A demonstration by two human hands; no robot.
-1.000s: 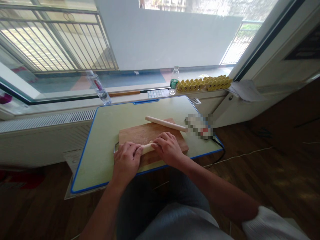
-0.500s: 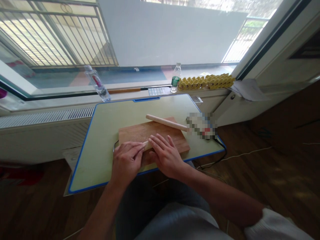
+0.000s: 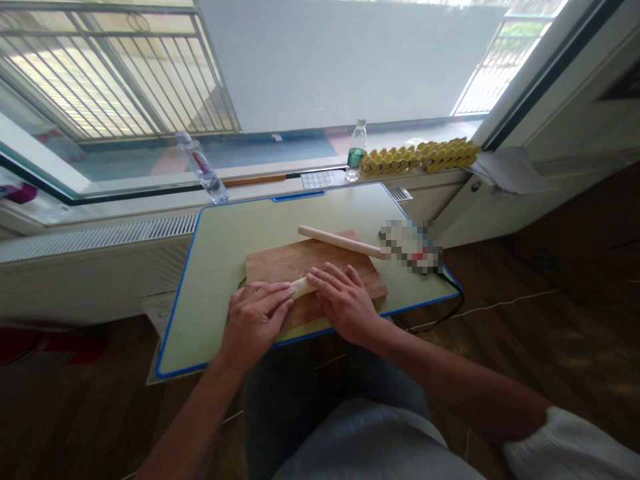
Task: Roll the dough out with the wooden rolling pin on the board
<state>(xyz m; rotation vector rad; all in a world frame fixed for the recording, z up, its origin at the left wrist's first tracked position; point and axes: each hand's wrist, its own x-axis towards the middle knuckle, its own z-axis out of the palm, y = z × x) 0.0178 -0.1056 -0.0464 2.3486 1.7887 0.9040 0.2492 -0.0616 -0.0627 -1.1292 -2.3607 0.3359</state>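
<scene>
A pale roll of dough (image 3: 301, 288) lies across the wooden cutting board (image 3: 275, 260), its middle showing between my hands. My left hand (image 3: 260, 313) is closed over its left end, fingers on top and thumb on the near side. Over the right end, my right hand (image 3: 345, 297) has its fingers laid on the dough and its thumb tucked below. Both dough ends are hidden under the fingers. A wooden rolling pin (image 3: 340, 241) rests at a slant across the board's far right corner, touched by neither hand.
Under the board is a pale folding table (image 3: 200, 287) with a blue rim. A blurred-out device (image 3: 410, 248) with a black cable sits at its right. Along the windowsill stand two plastic bottles, one clear (image 3: 203, 167) and one green-labelled (image 3: 356, 153), beside yellow egg-tray-like material (image 3: 423, 157).
The hands have moved slightly apart, so more of the dough shows between them. The whole view has shifted a little, with the table appearing farther right.
</scene>
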